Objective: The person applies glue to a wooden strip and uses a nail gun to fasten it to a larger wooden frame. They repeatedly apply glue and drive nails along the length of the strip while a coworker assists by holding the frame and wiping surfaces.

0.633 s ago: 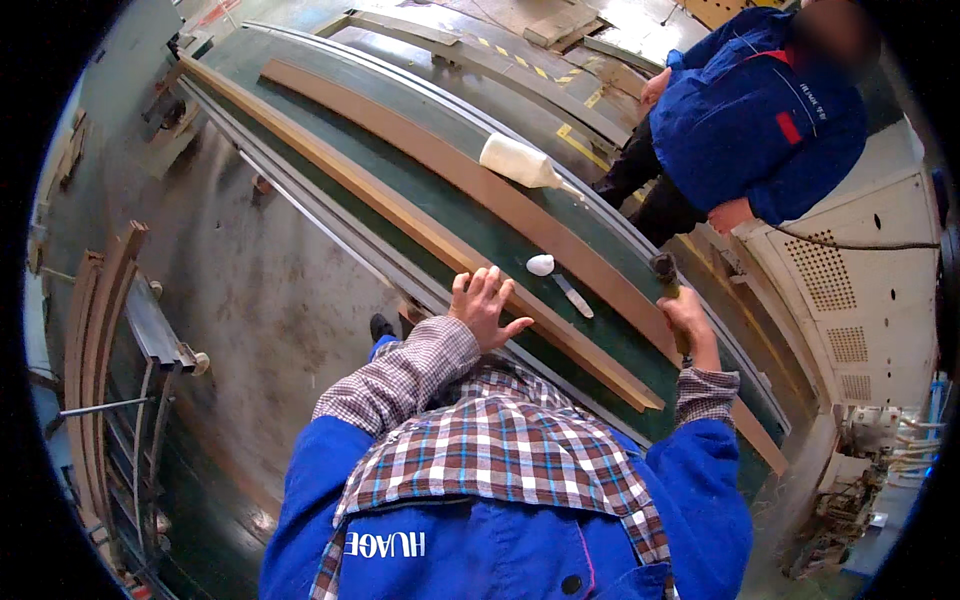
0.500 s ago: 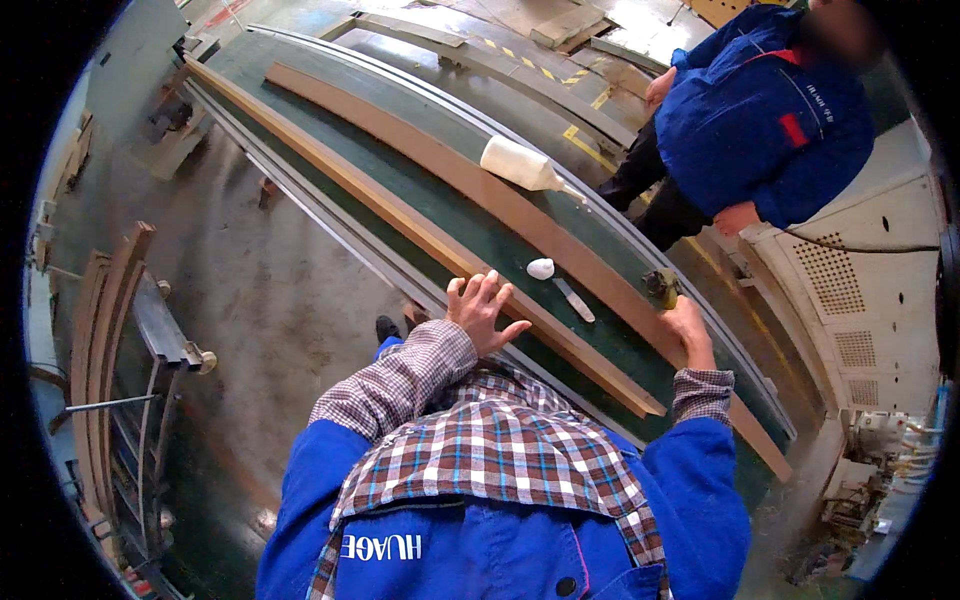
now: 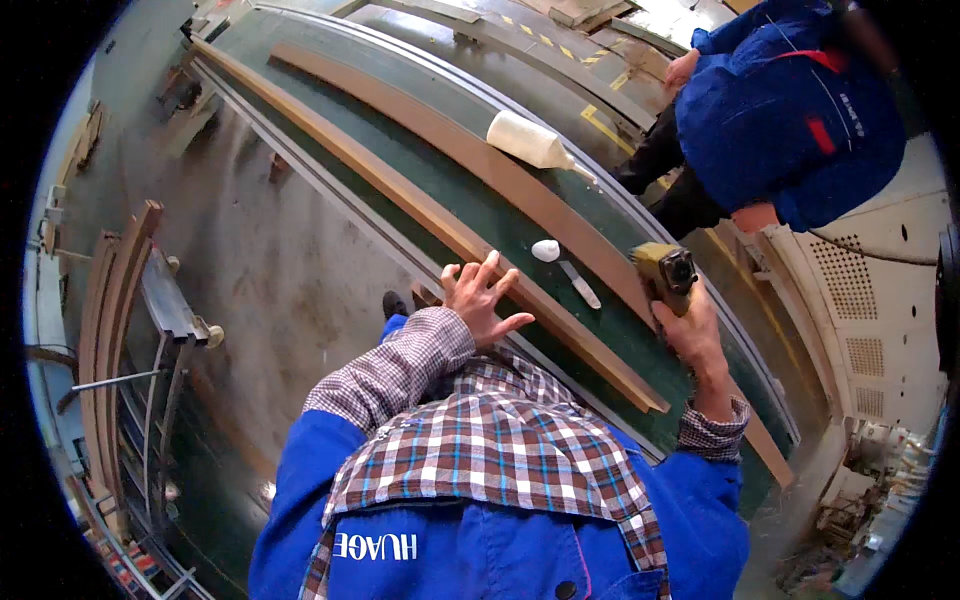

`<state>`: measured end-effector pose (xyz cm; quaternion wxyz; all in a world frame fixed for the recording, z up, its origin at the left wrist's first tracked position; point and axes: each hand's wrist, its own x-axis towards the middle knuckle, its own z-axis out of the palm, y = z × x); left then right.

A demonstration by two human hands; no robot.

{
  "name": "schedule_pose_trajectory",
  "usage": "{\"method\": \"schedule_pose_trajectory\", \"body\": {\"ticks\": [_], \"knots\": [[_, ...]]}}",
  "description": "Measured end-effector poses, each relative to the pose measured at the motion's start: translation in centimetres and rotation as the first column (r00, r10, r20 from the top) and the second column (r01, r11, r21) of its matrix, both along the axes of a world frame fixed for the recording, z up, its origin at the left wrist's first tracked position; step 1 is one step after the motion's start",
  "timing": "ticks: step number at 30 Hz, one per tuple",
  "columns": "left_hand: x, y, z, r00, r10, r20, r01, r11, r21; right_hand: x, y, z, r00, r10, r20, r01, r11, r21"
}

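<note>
Green bench (image 3: 500, 222) | left hand (image 3: 482, 308) splayed at strip (image 3: 425, 213) | right hand (image 3: 696, 328) grips tool (image 3: 668, 270), turned since

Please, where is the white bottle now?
The white bottle lies on its side in the head view's upper middle, at the far edge of the broad brown strip near the grey metal rail, up and left of the right hand.

The left fingers (image 3: 487, 271) are splayed, while the right fingers (image 3: 697, 297) curl in a grip.
</note>
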<state>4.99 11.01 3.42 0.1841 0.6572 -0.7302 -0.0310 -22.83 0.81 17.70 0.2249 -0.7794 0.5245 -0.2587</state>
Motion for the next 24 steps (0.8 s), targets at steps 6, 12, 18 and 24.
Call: {"method": "schedule_pose_trajectory", "body": {"ticks": [6, 12, 18, 24], "knots": [[-1.0, -0.2, 0.8, 0.994, 0.033, -0.102, -0.022, 0.993, 0.112, 6.2, -1.4, 1.9, 0.955, 0.271, 0.122, -0.286, 0.725, 0.627], [-2.6, -0.2, 1.9, 0.989, 0.066, -0.131, -0.053, 0.993, 0.103, 8.9, -3.2, 2.6, 0.904, 0.422, 0.072, -0.332, 0.585, 0.740], [-3.0, -0.3, 2.4, 0.990, 0.043, -0.132, -0.026, 0.991, 0.128, 10.2, -3.9, 3.4, 0.851, 0.524, -0.022, -0.329, 0.567, 0.755], [-3.0, -0.1, 3.1, 0.991, 0.020, -0.129, 0.000, 0.987, 0.160, 10.9, -3.9, 3.3, 0.808, 0.586, -0.053, -0.387, 0.597, 0.702]]}}
